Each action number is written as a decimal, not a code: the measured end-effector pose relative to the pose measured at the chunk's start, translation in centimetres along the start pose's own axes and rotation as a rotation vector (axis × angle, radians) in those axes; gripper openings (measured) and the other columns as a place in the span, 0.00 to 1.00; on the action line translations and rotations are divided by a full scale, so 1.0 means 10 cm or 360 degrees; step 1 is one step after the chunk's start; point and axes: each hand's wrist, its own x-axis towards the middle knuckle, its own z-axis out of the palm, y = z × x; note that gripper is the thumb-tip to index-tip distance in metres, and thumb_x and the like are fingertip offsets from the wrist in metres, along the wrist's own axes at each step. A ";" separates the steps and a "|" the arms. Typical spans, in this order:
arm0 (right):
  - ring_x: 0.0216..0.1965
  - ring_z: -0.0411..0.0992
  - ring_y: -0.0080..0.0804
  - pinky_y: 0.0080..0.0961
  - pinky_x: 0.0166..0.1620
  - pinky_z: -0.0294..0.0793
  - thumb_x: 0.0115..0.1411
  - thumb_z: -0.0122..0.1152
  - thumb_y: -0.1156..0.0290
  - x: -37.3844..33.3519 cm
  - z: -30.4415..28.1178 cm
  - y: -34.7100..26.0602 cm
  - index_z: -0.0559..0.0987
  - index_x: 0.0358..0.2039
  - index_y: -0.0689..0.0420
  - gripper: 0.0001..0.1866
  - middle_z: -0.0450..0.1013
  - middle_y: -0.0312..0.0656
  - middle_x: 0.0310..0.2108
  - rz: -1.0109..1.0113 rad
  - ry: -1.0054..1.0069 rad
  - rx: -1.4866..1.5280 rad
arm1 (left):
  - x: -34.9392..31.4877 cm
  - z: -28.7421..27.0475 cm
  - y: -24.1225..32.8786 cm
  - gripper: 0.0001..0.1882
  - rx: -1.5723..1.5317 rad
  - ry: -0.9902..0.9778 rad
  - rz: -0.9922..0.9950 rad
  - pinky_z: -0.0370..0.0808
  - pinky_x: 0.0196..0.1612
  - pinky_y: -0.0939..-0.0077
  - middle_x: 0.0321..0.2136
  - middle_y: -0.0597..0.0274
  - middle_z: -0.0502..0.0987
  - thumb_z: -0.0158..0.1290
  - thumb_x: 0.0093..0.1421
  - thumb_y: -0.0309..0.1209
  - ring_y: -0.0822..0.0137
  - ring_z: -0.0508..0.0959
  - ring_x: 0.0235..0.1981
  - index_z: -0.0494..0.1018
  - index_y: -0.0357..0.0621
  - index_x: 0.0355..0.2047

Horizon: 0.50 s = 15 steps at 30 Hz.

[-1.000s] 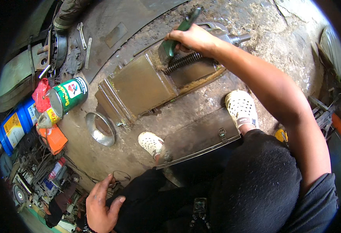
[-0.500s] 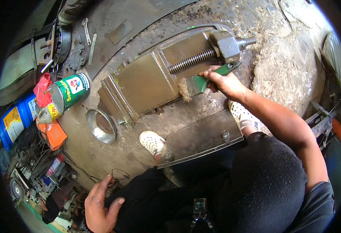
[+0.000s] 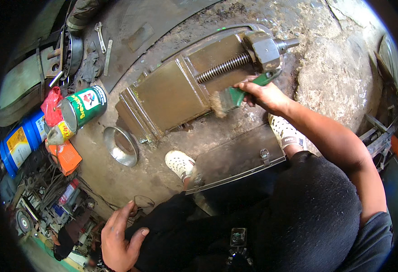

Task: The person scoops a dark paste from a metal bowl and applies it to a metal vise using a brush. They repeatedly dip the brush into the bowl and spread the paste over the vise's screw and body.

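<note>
A wide paintbrush [image 3: 235,96] with a green handle is gripped in my right hand [image 3: 266,96]. Its pale bristles touch the near side of a large, greasy machine vise [image 3: 172,95] lying on the floor. The vise's threaded screw [image 3: 224,68] is exposed, and a hex-shaped block with a shaft [image 3: 263,51] forms its far right end. My left hand [image 3: 121,238] rests by my left thigh, thumb and fingers apart, holding nothing. A round metal bowl [image 3: 120,146] sits on the floor beside the vise's left end.
Left of the bowl are a green can [image 3: 84,108], a blue bucket [image 3: 22,143], a red plastic bag [image 3: 51,106] and an orange box [image 3: 66,157]. An adjustable wrench [image 3: 100,37] lies on a dark sheet. A metal box lid [image 3: 240,158] is between my feet.
The view has shifted slightly. The brush stays by the vise's near side, its bristles a little more splayed. My left hand keeps its pose.
</note>
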 end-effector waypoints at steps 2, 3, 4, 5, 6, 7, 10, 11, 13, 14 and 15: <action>0.24 0.70 0.23 0.19 0.28 0.70 0.66 0.57 0.65 -0.01 -0.01 0.01 0.77 0.49 0.65 0.17 0.73 0.39 0.29 -0.0038 -0.0046 0.0141 | 0.01 0.01 0.01 0.33 0.0018 0.0016 0.0026 0.73 0.52 0.62 0.44 0.41 0.78 0.60 0.49 0.25 0.48 0.79 0.46 0.67 0.30 0.57; 0.24 0.70 0.23 0.19 0.28 0.70 0.67 0.56 0.65 -0.02 0.01 0.02 0.77 0.49 0.65 0.17 0.73 0.39 0.28 -0.0039 -0.0078 0.0175 | 0.01 0.01 0.01 0.32 0.0020 0.0019 0.0044 0.73 0.52 0.62 0.44 0.41 0.77 0.60 0.49 0.25 0.48 0.79 0.46 0.67 0.30 0.56; 0.23 0.70 0.23 0.19 0.28 0.70 0.67 0.55 0.65 -0.02 -0.01 0.02 0.77 0.49 0.64 0.17 0.73 0.39 0.28 -0.0025 -0.0181 0.0217 | 0.02 0.01 0.01 0.32 0.0017 0.0010 0.0032 0.73 0.52 0.63 0.44 0.41 0.77 0.60 0.49 0.25 0.47 0.79 0.46 0.67 0.30 0.56; 0.23 0.69 0.21 0.19 0.28 0.70 0.67 0.54 0.64 -0.02 0.01 0.02 0.78 0.42 0.63 0.14 0.74 0.39 0.28 0.0076 -0.0109 0.0250 | 0.02 0.01 0.02 0.32 0.0022 0.0000 0.0019 0.73 0.52 0.63 0.44 0.40 0.77 0.60 0.49 0.25 0.47 0.79 0.46 0.67 0.30 0.56; 0.23 0.69 0.21 0.19 0.28 0.70 0.67 0.54 0.66 -0.02 0.00 0.02 0.78 0.43 0.63 0.13 0.74 0.38 0.27 0.0039 -0.0036 0.0023 | 0.02 0.01 0.02 0.32 0.0029 -0.0018 -0.0005 0.73 0.52 0.63 0.43 0.40 0.77 0.60 0.50 0.25 0.47 0.79 0.46 0.68 0.30 0.56; 0.24 0.69 0.21 0.19 0.28 0.70 0.67 0.54 0.66 -0.01 0.01 0.03 0.78 0.43 0.63 0.13 0.74 0.38 0.28 -0.0021 -0.0064 0.0104 | 0.02 0.01 0.03 0.32 0.0037 -0.0014 -0.0007 0.73 0.52 0.63 0.43 0.40 0.77 0.60 0.50 0.25 0.47 0.79 0.46 0.68 0.30 0.56; 0.24 0.69 0.22 0.19 0.29 0.69 0.66 0.54 0.65 0.00 0.01 0.04 0.78 0.44 0.63 0.14 0.74 0.38 0.27 -0.0058 -0.0171 0.0281 | 0.02 0.01 0.04 0.32 0.0032 -0.0007 -0.0010 0.73 0.52 0.63 0.43 0.41 0.77 0.60 0.50 0.25 0.47 0.79 0.46 0.68 0.31 0.56; 0.24 0.69 0.22 0.19 0.28 0.69 0.66 0.54 0.65 0.01 0.01 0.05 0.78 0.44 0.63 0.14 0.74 0.38 0.27 0.0004 -0.0213 0.0344 | 0.02 0.01 0.04 0.32 0.0025 -0.0005 -0.0006 0.73 0.52 0.63 0.44 0.41 0.77 0.60 0.50 0.25 0.47 0.79 0.46 0.68 0.31 0.56; 0.24 0.68 0.22 0.19 0.29 0.69 0.66 0.54 0.65 0.02 -0.01 0.05 0.78 0.44 0.63 0.14 0.74 0.38 0.27 -0.0070 -0.0061 0.0222 | 0.01 0.02 0.04 0.31 0.0039 -0.0007 -0.0019 0.73 0.52 0.63 0.44 0.41 0.77 0.60 0.50 0.25 0.47 0.79 0.46 0.68 0.31 0.56; 0.24 0.68 0.22 0.19 0.29 0.69 0.67 0.55 0.64 0.02 -0.02 0.05 0.78 0.44 0.63 0.15 0.74 0.38 0.27 -0.0199 -0.0022 0.0185 | 0.01 0.02 0.04 0.32 0.0055 -0.0004 -0.0033 0.73 0.52 0.63 0.44 0.41 0.77 0.60 0.50 0.25 0.47 0.79 0.46 0.68 0.30 0.56; 0.23 0.68 0.21 0.18 0.29 0.69 0.67 0.55 0.63 0.02 -0.03 0.05 0.78 0.44 0.63 0.15 0.74 0.37 0.28 -0.0172 -0.0091 0.0270 | 0.01 0.02 0.04 0.32 0.0069 -0.0010 -0.0049 0.73 0.52 0.63 0.44 0.41 0.77 0.60 0.50 0.25 0.47 0.79 0.46 0.68 0.30 0.56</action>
